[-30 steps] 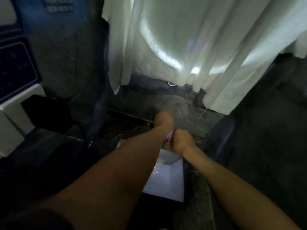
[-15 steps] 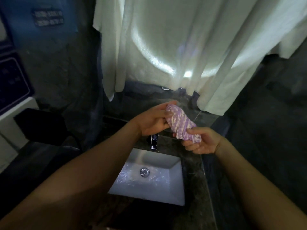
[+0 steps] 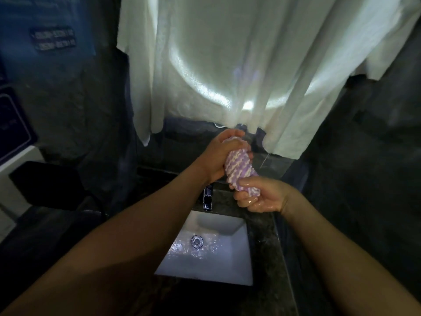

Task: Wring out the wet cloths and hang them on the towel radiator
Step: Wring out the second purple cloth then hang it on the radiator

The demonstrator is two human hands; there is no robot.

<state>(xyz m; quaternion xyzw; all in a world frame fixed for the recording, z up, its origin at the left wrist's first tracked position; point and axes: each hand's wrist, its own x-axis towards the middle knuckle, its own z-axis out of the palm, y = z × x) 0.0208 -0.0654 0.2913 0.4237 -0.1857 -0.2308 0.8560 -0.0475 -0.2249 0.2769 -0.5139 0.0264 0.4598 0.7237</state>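
A purple-and-white striped cloth (image 3: 239, 169) is twisted into a tight roll above the far right corner of the sink. My left hand (image 3: 218, 156) grips its upper end. My right hand (image 3: 257, 197), wet and shiny, is closed around its lower end. Both arms reach forward over the white square sink (image 3: 239, 265). No towel radiator is recognisable in this dim view.
A chrome tap (image 3: 207, 198) stands behind the sink on a dark stone counter (image 3: 264, 242). Water lies around the drain (image 3: 197, 241). Large white towels (image 3: 227, 65) hang just beyond my hands. A dark box (image 3: 45, 185) sits at the left.
My hands rose from low over the sink, bringing the cloth into sight. Since half a second ago both hands have closed tighter around the rolled cloth.
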